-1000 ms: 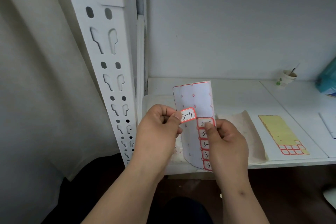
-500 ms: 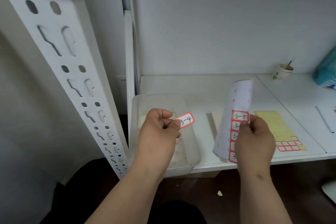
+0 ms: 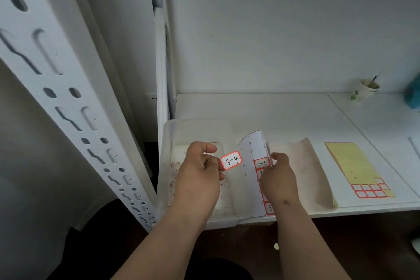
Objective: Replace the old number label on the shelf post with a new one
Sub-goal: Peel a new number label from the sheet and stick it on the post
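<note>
Pinching the new label marked "3-4" by its left edge, the left hand holds it free in the air above the clear plastic tray, peeled and ready. The right hand grips the sticker sheet, thumb near the "3-5" sticker, the sheet standing roughly upright with its long axis running 12 to 6 o'clock.

What the next move turns on is the shelf post. It lies at about 9 to 10 o'clock from the hands, well apart from the label, its long axis slanting in this view from 11 o'clock high down to 5 o'clock low. The left hand is plainly the nearer of the two and already carries the label, so I judge it should make the reach, swinging left and upward. No old label is visible on the part of the post that shows. The label's long side lies nearly level, which would put it across the post's width.
</note>
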Action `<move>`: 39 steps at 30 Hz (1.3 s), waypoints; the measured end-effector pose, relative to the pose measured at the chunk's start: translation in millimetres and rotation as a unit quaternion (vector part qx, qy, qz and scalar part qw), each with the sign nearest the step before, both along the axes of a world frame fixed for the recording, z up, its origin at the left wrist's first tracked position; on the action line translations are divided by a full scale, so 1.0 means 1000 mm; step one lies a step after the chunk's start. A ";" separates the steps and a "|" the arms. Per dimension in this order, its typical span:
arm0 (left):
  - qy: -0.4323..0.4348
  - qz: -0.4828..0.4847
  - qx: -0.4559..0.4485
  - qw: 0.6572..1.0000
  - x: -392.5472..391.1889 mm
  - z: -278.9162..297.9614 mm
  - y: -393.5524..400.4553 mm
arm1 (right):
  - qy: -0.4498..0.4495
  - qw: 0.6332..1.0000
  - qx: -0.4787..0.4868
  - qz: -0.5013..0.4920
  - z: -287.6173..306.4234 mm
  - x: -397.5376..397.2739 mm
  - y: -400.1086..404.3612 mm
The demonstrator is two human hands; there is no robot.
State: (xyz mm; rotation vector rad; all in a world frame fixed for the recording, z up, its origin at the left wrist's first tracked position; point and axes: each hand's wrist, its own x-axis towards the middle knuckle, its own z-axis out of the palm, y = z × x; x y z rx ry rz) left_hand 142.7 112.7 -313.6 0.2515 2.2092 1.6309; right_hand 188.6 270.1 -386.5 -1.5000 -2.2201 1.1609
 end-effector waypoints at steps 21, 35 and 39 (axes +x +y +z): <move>0.061 -0.052 0.049 0.996 0.000 0.022 -0.022 | 0.263 0.963 -0.057 0.032 0.072 0.006 -0.066; 0.195 -0.010 0.126 0.973 0.017 0.080 -0.087 | 0.408 0.910 -0.029 0.069 0.157 0.030 -0.145; 0.223 0.010 0.151 0.963 0.018 0.100 -0.110 | 0.438 0.892 -0.025 0.106 0.174 0.032 -0.165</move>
